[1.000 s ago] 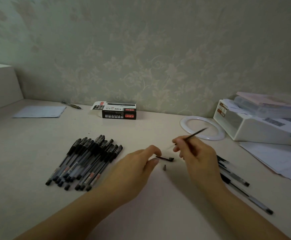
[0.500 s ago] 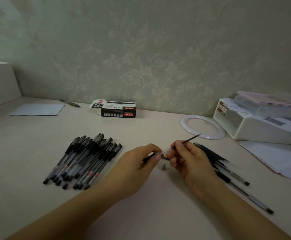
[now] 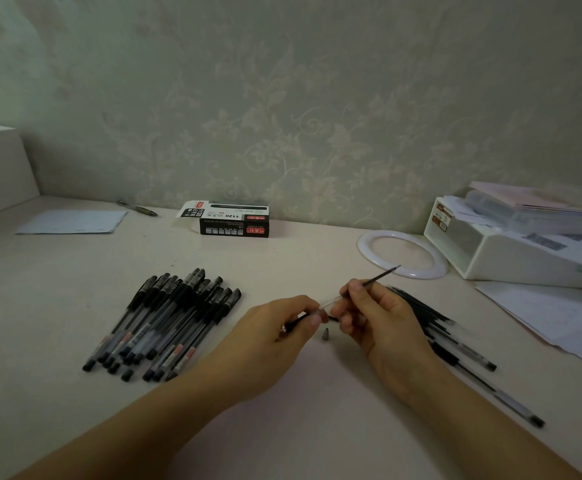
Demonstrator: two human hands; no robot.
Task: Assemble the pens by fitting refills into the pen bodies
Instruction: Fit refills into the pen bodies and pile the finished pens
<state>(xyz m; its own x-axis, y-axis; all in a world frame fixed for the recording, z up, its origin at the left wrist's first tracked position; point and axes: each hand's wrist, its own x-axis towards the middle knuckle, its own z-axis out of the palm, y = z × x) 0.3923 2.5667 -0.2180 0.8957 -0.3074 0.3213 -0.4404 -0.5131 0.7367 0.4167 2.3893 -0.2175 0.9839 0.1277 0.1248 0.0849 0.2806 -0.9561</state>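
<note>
The thin black plastic refill [image 3: 369, 283] in my right hand [image 3: 383, 323] is light and whippy, so I pinch it near its lower end, close to where it enters, to keep it from bowing; its free end slants up toward the white ring [image 3: 365, 242] at the table's far right. My right thumb and forefinger are closed narrowly on it, the other fingers loosely curled. My left hand [image 3: 272, 344] pinches the slim black-gripped pen body [image 3: 296, 322] between thumb and fingertip, near the middle of the table; the clear barrel is smooth, likely slippery, so the rubbery grip is the place to hold. The refill's pale tip sits at the barrel mouth; how deep, I cannot tell. A small dark cone-shaped nib cap [image 3: 326, 333] lies on the table just below my fingers, untouched
</note>
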